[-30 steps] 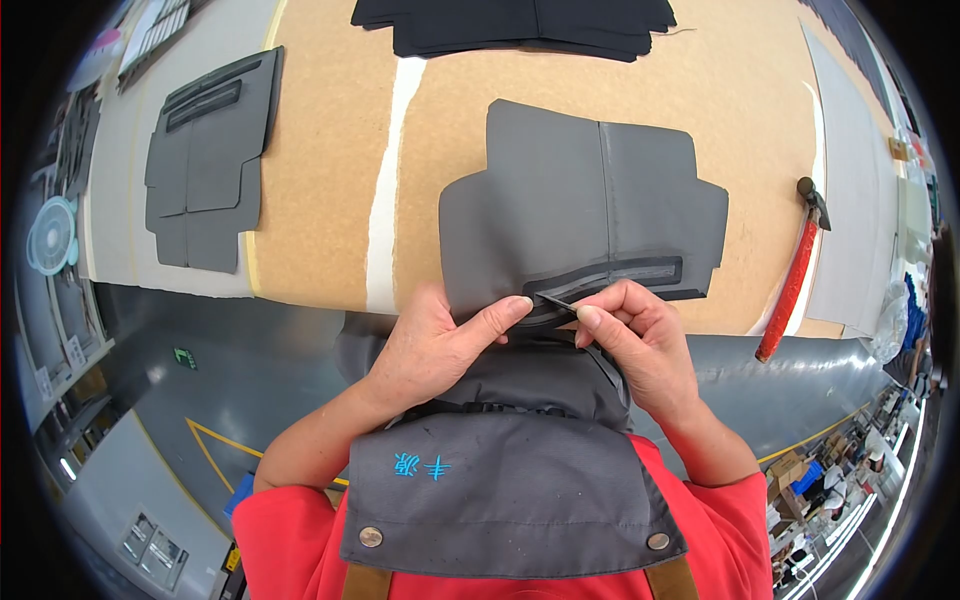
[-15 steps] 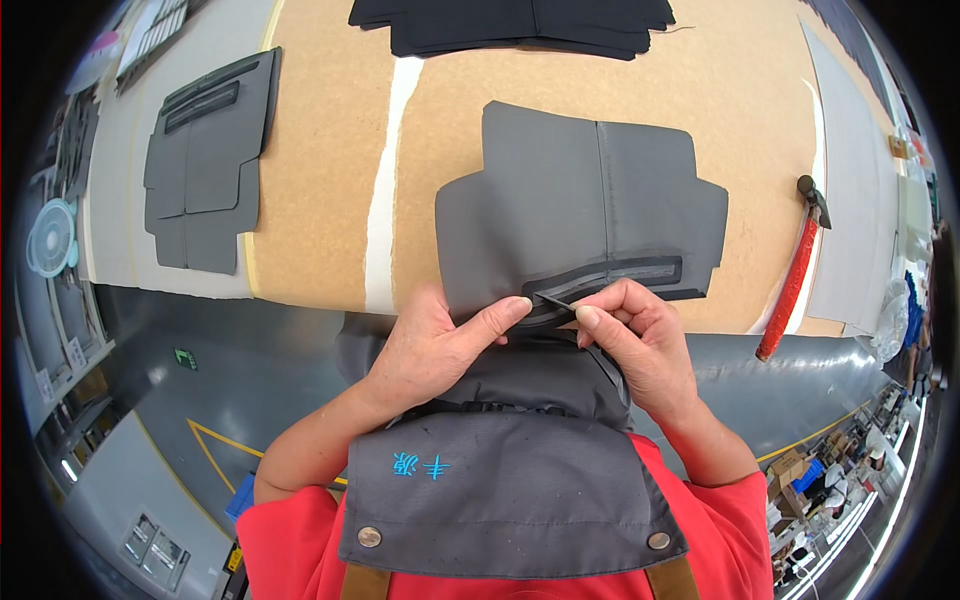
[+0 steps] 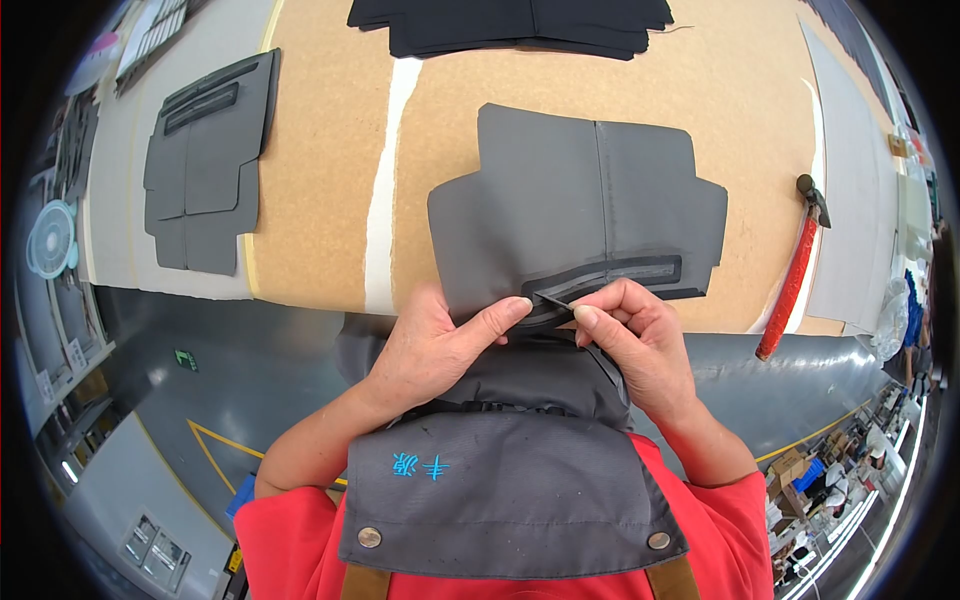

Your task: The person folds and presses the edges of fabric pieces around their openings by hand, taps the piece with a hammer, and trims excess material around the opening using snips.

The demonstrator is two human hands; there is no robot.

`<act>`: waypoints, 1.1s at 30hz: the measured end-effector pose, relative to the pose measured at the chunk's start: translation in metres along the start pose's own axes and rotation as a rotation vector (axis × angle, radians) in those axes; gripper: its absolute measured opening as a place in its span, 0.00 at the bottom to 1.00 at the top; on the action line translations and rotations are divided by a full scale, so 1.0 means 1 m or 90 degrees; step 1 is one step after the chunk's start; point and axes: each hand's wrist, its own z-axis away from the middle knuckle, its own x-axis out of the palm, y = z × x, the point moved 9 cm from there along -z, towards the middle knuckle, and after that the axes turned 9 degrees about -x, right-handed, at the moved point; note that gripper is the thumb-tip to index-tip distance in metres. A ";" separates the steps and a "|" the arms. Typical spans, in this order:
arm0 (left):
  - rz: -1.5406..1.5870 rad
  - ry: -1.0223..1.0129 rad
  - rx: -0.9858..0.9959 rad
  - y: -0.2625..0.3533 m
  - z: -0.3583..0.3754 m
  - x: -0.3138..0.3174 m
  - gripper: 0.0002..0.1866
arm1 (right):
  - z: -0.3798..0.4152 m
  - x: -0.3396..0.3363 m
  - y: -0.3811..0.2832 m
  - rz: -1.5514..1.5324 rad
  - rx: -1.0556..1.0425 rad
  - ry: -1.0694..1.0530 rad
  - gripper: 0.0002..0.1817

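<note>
A grey stepped-edge panel (image 3: 540,190) of sheet material lies at the table's front edge, with a seam down its middle. A long black-bordered slot (image 3: 645,270) runs along its near side. My left hand (image 3: 425,345) grips the near edge, thumb on top beside the slot's left end, other fingers hidden underneath. In a pinch of thumb and forefinger, my right hand (image 3: 635,335) holds a thin dark pointed piece (image 3: 555,302). Its tip rests at the slot's left end, near my left thumb; its kind does not show clearly.
A red-handled hammer (image 3: 795,275) lies to the right by the table's front edge. Similar grey panels (image 3: 205,230) are stacked at the left. Black fabric pieces (image 3: 520,25) lie at the back. Brown board (image 3: 320,180) covers the table.
The panel's left side has shifted slightly to the left. Both hands stay almost where they were, with the same pinch and grip.
</note>
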 end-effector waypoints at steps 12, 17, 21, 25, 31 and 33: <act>-0.008 0.006 -0.005 -0.001 0.000 -0.001 0.15 | 0.000 0.000 0.001 0.000 0.016 0.014 0.08; -0.018 -0.007 -0.016 0.002 -0.004 -0.006 0.14 | 0.001 -0.005 -0.014 0.047 -0.045 -0.021 0.09; -0.219 -0.109 -0.012 0.036 -0.020 -0.036 0.14 | -0.002 -0.037 -0.055 0.276 -0.183 0.028 0.10; -0.411 -0.151 0.107 0.135 -0.051 -0.033 0.19 | -0.025 -0.048 -0.044 0.311 -0.208 0.041 0.14; -0.301 0.224 0.528 0.196 -0.045 -0.043 0.26 | -0.016 0.013 -0.039 0.251 -0.232 -0.034 0.14; -0.272 0.235 0.518 0.172 -0.023 -0.053 0.23 | -0.027 0.017 -0.060 0.335 -0.249 -0.051 0.11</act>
